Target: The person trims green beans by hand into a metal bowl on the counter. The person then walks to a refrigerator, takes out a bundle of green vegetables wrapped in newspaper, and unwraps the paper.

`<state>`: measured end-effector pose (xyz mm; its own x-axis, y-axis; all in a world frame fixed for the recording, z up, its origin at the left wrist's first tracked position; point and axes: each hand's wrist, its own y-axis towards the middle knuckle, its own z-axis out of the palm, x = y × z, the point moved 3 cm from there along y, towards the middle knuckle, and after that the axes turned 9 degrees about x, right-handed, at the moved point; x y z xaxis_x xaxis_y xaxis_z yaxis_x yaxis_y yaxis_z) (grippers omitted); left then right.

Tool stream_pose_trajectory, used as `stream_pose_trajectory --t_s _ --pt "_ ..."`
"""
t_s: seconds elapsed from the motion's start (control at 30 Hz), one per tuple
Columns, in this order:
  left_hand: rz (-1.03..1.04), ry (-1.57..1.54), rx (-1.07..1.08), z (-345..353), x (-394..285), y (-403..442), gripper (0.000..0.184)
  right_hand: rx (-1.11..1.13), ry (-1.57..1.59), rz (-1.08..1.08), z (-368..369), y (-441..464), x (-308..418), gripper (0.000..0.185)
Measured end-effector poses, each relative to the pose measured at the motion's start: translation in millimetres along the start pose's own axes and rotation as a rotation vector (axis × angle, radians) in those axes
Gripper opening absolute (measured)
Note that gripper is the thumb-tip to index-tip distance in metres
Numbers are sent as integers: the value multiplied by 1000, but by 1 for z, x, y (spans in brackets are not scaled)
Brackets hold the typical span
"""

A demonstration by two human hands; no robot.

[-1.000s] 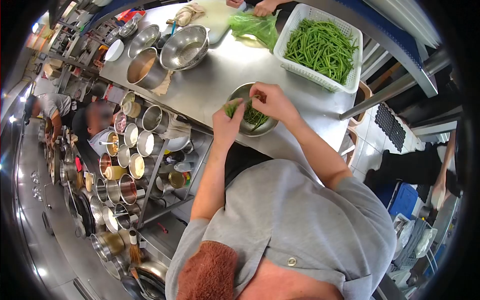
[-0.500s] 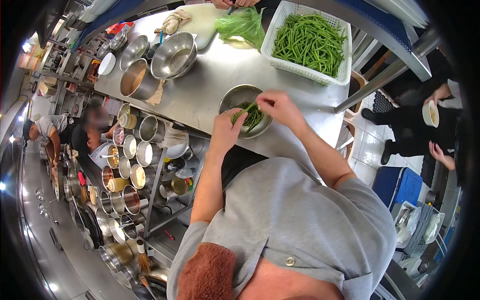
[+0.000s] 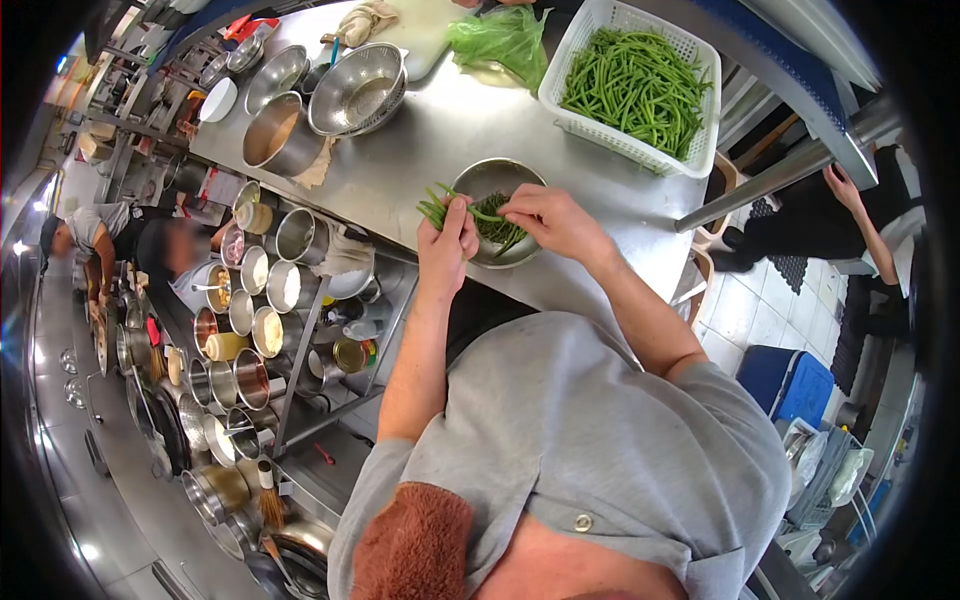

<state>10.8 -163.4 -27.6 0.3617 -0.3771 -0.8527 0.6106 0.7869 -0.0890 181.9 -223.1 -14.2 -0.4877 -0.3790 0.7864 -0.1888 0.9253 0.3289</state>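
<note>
A steel bowl stands near the table's front edge, with a heap of bean trimmings in its bottom. My left hand is closed around several green beans, at the bowl's left rim; their ends poke out past the fingers. Over the bowl's right side, my right hand pinches the end of a bean that seems to stretch across from my left fingers. Behind the bowl, to the right, a white perforated basket is filled with loose green beans.
A colander, a deep pot and a green plastic bag are at the back. A metal post rises at the right. Below left, a shelf holds several ingredient containers. Other people stand left and right.
My left hand has turned upward and shifted slightly left, so the beans now stick out on its left. My right hand has come down, closer to the bowl's trimmings. The view has shifted slightly.
</note>
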Motion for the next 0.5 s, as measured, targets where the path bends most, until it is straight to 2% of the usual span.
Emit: stream_pose_trajectory --t_s 0.17,0.23,0.27,0.33,0.37,0.43,0.5 --pt "67 8 38 0 0 -3 16 75 -68 -41 3 1 11 11" --pt "116 19 35 5 -6 -6 16 -26 139 67 4 -1 6 11" --pt "166 33 33 8 -11 -7 16 -23 140 66 5 0 3 11" --pt "191 51 45 12 -16 -10 16 -38 730 404 9 -3 -14 12" --pt "215 70 60 14 -16 -11 15 -35 730 407 12 -2 -17 12" --pt "257 58 41 13 -15 -11 15 -100 986 327 15 3 -21 14" --pt "302 50 23 9 -19 -10 15 -107 1080 322 11 6 -26 15"
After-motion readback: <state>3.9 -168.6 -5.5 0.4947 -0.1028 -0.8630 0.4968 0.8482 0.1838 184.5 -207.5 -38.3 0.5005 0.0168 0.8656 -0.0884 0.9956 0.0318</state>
